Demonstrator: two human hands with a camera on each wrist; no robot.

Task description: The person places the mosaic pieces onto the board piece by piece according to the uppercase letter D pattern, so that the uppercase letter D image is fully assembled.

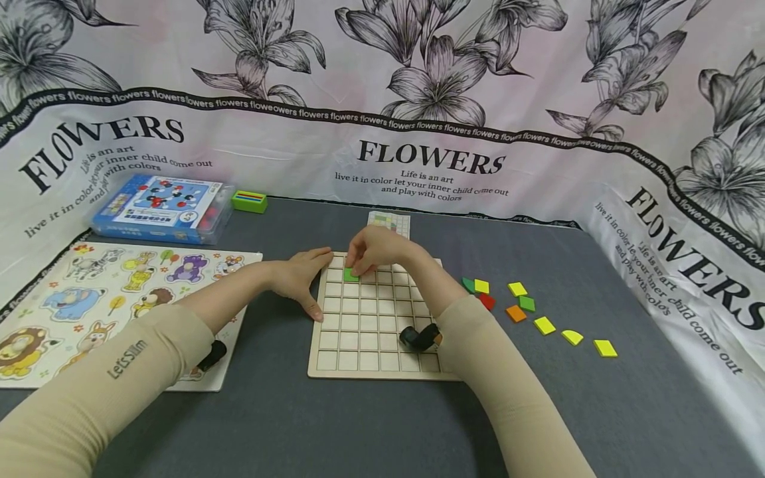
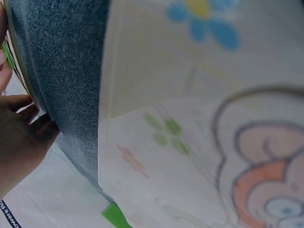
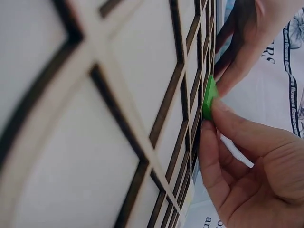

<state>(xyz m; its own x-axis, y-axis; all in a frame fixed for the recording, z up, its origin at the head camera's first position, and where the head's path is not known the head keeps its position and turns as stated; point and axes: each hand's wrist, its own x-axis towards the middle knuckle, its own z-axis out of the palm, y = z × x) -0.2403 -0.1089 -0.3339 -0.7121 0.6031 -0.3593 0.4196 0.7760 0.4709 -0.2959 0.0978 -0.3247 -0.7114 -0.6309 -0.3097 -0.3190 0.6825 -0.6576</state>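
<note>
A wooden grid board (image 1: pixel 327 373) with square cells lies flat on the dark table. My right hand (image 1: pixel 379 249) is over its far left part and pinches a green square tile (image 1: pixel 350 275) between thumb and fingers. In the right wrist view the green tile (image 3: pixel 209 97) stands at a tilt against the grid. My left hand (image 1: pixel 299 280) rests along the board's left edge, thumb and fingers spread, holding nothing. That left hand (image 2: pixel 21 137) also shows at the left of its own wrist view. Behind the right hand is a small pattern card (image 1: pixel 399 224), partly hidden.
Right of the board lie several loose tiles, among them a yellow tile (image 1: pixel 544 325), an orange tile (image 1: pixel 516 313) and a red tile (image 1: pixel 487 301). An animal puzzle board (image 1: pixel 119 318) lies at left. Behind it are a blue box (image 1: pixel 158 209) and a green block (image 1: pixel 249 202).
</note>
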